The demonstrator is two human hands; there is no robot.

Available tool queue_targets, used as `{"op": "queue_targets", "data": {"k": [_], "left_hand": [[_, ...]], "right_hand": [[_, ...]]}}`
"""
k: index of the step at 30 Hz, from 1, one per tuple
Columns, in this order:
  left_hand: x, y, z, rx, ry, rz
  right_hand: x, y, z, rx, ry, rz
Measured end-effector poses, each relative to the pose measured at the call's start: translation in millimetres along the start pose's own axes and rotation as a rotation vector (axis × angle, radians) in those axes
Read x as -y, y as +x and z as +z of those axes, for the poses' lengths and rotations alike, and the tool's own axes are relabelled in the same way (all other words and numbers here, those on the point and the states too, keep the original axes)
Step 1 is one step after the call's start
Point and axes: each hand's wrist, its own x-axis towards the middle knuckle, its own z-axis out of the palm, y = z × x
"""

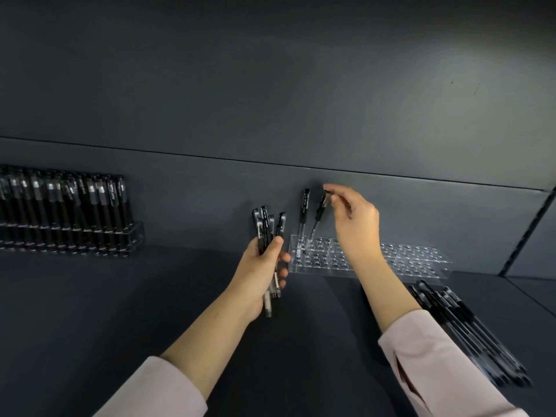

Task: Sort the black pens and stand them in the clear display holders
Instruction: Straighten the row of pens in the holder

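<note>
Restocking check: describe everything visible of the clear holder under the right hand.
The clear holder looks like transparent acrylic: a long, low block with rows of round holes, lying on the dark shelf. Most holes stand empty. One black pen stands upright at its left end; the right hand pinches a second pen, tilted, tip at the next hole.

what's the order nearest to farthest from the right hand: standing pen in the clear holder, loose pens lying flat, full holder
From the right hand, in the head view:
1. Standing pen, upright, just to the left of it.
2. Loose pens, lying flat at the lower right.
3. Full holder, far left.
</note>
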Motion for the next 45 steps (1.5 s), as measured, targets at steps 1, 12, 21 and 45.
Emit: {"op": "queue_targets", "data": {"k": [1, 12, 21, 45], "left_hand": [[0.3, 0.4, 0.2, 0.000, 0.021, 0.001], [-2.9, -3.5, 7.1, 0.044, -0.106, 0.025], [-7.5, -12.5, 6.2, 0.155, -0.063, 0.038], [-0.4, -11.0, 8.9, 0.042, -0.004, 0.020]], "right_hand": [[-3.1, -0.4, 1.3, 0.037, 0.001, -0.002], [-6.9, -10.3, 5.6, 0.232, 0.027, -0.017], [24.4, -29.3, -3.1, 0.261, 0.250, 0.263], [5.3, -26.5, -18.9, -0.328, 0.465, 0.480]]}}
